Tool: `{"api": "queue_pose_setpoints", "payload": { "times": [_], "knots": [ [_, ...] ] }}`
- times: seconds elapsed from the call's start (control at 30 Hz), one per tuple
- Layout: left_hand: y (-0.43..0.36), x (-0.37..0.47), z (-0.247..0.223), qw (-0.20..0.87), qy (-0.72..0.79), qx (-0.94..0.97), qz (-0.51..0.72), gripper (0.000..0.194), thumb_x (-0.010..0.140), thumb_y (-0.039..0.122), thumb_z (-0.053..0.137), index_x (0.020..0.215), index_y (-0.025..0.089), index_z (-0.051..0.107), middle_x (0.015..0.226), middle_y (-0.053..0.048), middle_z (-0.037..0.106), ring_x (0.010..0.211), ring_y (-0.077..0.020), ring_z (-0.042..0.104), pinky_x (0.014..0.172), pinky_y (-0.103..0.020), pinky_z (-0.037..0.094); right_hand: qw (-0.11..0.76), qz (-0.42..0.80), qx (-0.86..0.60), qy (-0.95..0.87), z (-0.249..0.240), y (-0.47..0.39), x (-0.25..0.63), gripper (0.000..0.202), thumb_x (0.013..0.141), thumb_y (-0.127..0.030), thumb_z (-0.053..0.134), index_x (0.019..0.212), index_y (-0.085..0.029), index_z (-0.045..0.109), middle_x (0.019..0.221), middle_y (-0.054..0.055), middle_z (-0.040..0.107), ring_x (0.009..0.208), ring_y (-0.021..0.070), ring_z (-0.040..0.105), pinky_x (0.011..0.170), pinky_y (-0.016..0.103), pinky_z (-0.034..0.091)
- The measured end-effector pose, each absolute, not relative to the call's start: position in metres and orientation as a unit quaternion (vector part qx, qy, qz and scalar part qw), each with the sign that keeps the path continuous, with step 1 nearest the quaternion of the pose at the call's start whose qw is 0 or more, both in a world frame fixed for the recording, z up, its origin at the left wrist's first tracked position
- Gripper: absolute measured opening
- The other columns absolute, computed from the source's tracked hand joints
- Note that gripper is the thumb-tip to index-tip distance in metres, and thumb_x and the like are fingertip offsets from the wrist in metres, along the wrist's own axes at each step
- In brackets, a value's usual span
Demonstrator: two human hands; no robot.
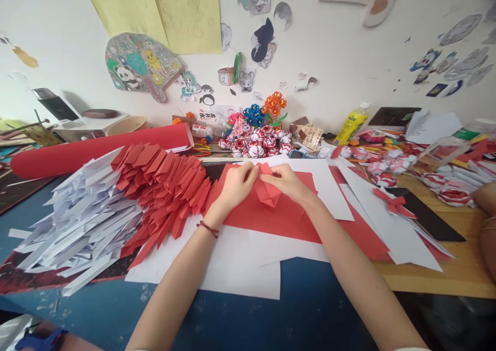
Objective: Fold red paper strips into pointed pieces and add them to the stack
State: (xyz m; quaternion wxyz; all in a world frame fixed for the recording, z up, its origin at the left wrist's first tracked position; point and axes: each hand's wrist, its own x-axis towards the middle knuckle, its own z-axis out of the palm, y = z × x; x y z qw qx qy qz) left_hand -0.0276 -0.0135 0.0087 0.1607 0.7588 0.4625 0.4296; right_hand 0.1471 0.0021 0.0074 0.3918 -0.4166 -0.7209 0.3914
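Red folded paper piece [269, 195] sits near the centre of the frame, just above the middle of a red paper sheet [263, 223], and I have it by its upper end in both bare hands. On my feed, the left hand [239, 183] comes in from the lower left, thumb and fingertips pinched together at the piece's top left edge. The right hand [287, 180] comes from the lower right, its thumb laid against the upper right face. Both grips are narrow, with the paper between them.

What matters to me is the lie of the piece: its long axis runs down the frame from my fingertips, leaning slightly right, so the pointed end hangs below both grips. Neither hand is clearly nearer, though my right thumb covers more of its face.

White paper sheets [240, 268] spread below the red one. Left of centre, red folded strips [166, 186] lie heaped beside white folded strips [85, 222].
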Motion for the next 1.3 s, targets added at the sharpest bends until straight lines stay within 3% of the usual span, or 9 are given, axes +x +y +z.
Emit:
{"api": "queue_pose_setpoints", "payload": {
  "times": [0.17, 0.33, 0.53, 0.67, 0.73, 0.83, 1.0, 1.3],
  "knots": [
    [-0.015, -0.026, 0.009, 0.147, 0.434, 0.758, 0.465, 0.036, 0.097, 0.035, 0.04, 0.064, 0.021, 0.033, 0.054, 0.005, 0.034, 0.05, -0.0097, 0.031, 0.054, -0.027, 0.023, 0.394, 0.429, -0.4, -0.707, 0.008, 0.0, 0.146, 0.045, 0.079, -0.049, 0.065, 0.058, -0.02, 0.038, 0.059, -0.005, 0.028, 0.056, 0.0088, 0.022, 0.052, 0.028, 0.015],
    [-0.014, -0.026, 0.006, 0.157, 0.453, 0.74, 0.472, 0.038, 0.097, 0.038, 0.041, 0.065, 0.02, 0.033, 0.054, 0.006, 0.032, 0.051, -0.0092, 0.028, 0.054, -0.026, 0.023, 0.403, 0.42, -0.398, -0.71, 0.008, 0.0, 0.147, 0.05, 0.079, -0.053, 0.065, 0.059, -0.021, 0.032, 0.061, -0.006, 0.023, 0.057, 0.0084, 0.02, 0.051, 0.027, 0.014],
    [-0.012, -0.027, 0.009, 0.22, 0.43, 0.732, 0.48, 0.029, 0.095, 0.039, 0.047, 0.075, 0.018, 0.049, 0.065, 0.004, 0.05, 0.058, -0.0084, 0.041, 0.057, -0.021, 0.032, 0.401, 0.429, -0.399, -0.704, 0.008, 0.002, 0.148, 0.052, 0.079, -0.056, 0.065, 0.058, -0.021, 0.033, 0.059, -0.006, 0.025, 0.056, 0.0082, 0.023, 0.05, 0.026, 0.016],
    [-0.011, -0.029, 0.011, 0.233, 0.424, 0.715, 0.505, 0.022, 0.092, 0.037, 0.053, 0.081, 0.018, 0.057, 0.073, 0.002, 0.059, 0.064, -0.0095, 0.049, 0.06, -0.021, 0.036, 0.395, 0.447, -0.384, -0.705, 0.015, -0.002, 0.147, 0.046, 0.081, -0.059, 0.062, 0.063, -0.018, 0.05, 0.061, -0.003, 0.042, 0.062, 0.012, 0.042, 0.055, 0.025, 0.031],
    [-0.009, -0.03, 0.009, 0.238, 0.431, 0.695, 0.524, 0.021, 0.091, 0.036, 0.054, 0.082, 0.018, 0.059, 0.075, 0.001, 0.061, 0.066, -0.0104, 0.052, 0.063, -0.021, 0.039, 0.382, 0.477, -0.346, -0.712, 0.02, -0.005, 0.148, 0.039, 0.082, -0.056, 0.063, 0.079, -0.018, 0.062, 0.073, 0.001, 0.057, 0.078, 0.0175, 0.055, 0.066, 0.027, 0.042],
    [-0.003, -0.033, 0.005, 0.259, 0.434, 0.659, 0.557, 0.021, 0.089, 0.038, 0.057, 0.083, 0.017, 0.061, 0.078, -0.001, 0.063, 0.07, -0.0117, 0.055, 0.067, -0.022, 0.042, 0.347, 0.508, -0.334, -0.714, 0.021, -0.007, 0.15, 0.04, 0.074, -0.049, 0.074, 0.099, -0.018, 0.067, 0.093, 0.004, 0.067, 0.089, 0.0218, 0.06, 0.074, 0.03, 0.048],
    [0.007, -0.037, -0.002, 0.294, 0.437, 0.601, 0.602, 0.021, 0.085, 0.039, 0.06, 0.084, 0.017, 0.06, 0.075, 0.0, 0.061, 0.07, -0.0118, 0.056, 0.067, -0.022, 0.043, 0.33, 0.495, -0.409, -0.691, 0.011, 0.002, 0.158, 0.034, 0.068, -0.04, 0.079, 0.087, -0.014, 0.069, 0.08, 0.003, 0.068, 0.074, 0.0192, 0.062, 0.065, 0.03, 0.048],
    [0.003, -0.035, 0.001, 0.326, 0.475, 0.621, 0.532, 0.017, 0.078, 0.033, 0.059, 0.073, 0.018, 0.052, 0.065, 0.003, 0.055, 0.06, -0.0099, 0.048, 0.058, -0.022, 0.035, 0.522, 0.507, -0.419, -0.543, 0.012, 0.015, 0.166, 0.036, 0.065, -0.045, 0.082, 0.081, -0.015, 0.069, 0.072, 0.004, 0.068, 0.055, 0.0119, 0.057, 0.055, 0.026, 0.047]
  ]
}}
